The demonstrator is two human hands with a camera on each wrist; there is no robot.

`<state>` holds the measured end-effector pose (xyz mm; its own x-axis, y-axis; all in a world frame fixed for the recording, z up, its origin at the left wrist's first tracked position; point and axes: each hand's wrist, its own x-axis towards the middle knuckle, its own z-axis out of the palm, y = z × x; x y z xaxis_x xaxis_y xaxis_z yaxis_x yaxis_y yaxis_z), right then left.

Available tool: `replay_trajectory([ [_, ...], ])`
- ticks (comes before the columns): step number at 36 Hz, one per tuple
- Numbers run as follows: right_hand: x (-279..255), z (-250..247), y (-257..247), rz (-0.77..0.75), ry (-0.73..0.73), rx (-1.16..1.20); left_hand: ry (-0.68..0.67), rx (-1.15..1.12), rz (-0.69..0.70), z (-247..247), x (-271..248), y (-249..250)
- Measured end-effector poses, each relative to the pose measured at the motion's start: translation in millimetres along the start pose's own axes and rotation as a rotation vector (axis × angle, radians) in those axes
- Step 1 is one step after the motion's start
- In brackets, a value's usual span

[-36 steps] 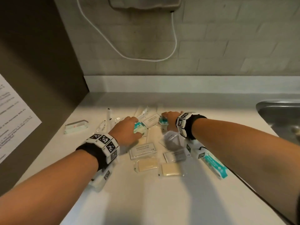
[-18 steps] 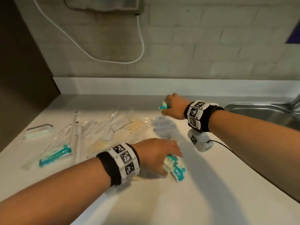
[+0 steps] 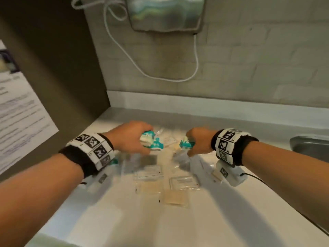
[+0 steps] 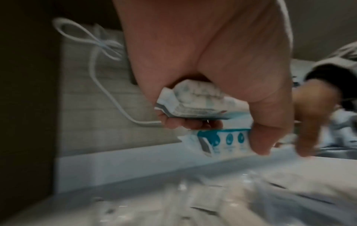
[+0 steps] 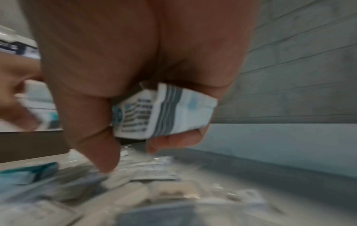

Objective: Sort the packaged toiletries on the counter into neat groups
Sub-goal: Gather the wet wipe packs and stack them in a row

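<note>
My left hand (image 3: 131,139) hovers above the counter and grips teal-and-white toiletry packets (image 3: 151,140), two of which show in the left wrist view (image 4: 195,105). My right hand (image 3: 197,141) holds another teal-and-white packet (image 3: 186,143), whose white end sticks out of the fist in the right wrist view (image 5: 166,114). The hands are level and a short gap apart. Below them, clear sachets (image 3: 181,182) and tan soap bars (image 3: 175,197) lie scattered on the white counter (image 3: 160,227). One more teal packet (image 3: 114,161) peeks out under my left wrist.
A steel sink (image 3: 311,147) sits at the right edge of the counter. A metal hand dryer (image 3: 165,13) hangs on the tiled wall with a white cord (image 3: 160,77) looping below. At the left stands a dark panel with a paper notice (image 3: 19,111).
My left hand has risen from the near counter to the far middle, still holding teal packets. My right hand has swung inward towards it. The view has shifted left and is blurred.
</note>
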<state>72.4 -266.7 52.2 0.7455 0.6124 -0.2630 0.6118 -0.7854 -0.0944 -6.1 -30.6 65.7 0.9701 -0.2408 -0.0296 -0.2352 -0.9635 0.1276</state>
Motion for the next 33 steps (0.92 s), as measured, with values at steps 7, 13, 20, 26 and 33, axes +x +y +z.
replay_trajectory([
  [7,59.5,5.7,-133.8,-0.348,0.001,0.018,0.131,0.016,-0.256,-43.2,-49.8,-117.7],
  [13,108.4,26.2,-232.3,-0.486,0.027,-0.029,0.100,-0.005,-0.354,-42.8,-58.1,-188.9],
  [20,133.4,40.0,-258.6,-0.396,-0.131,-0.053,-0.007,0.004,-0.388,-11.1,-34.2,-229.3],
  [26,136.2,33.8,-258.1,-0.368,-0.186,-0.070,-0.096,0.023,-0.387,16.7,-14.5,-240.9],
  [33,130.0,41.9,-243.4,-0.298,-0.172,-0.026,-0.201,0.049,-0.395,27.3,-10.5,-254.8],
])
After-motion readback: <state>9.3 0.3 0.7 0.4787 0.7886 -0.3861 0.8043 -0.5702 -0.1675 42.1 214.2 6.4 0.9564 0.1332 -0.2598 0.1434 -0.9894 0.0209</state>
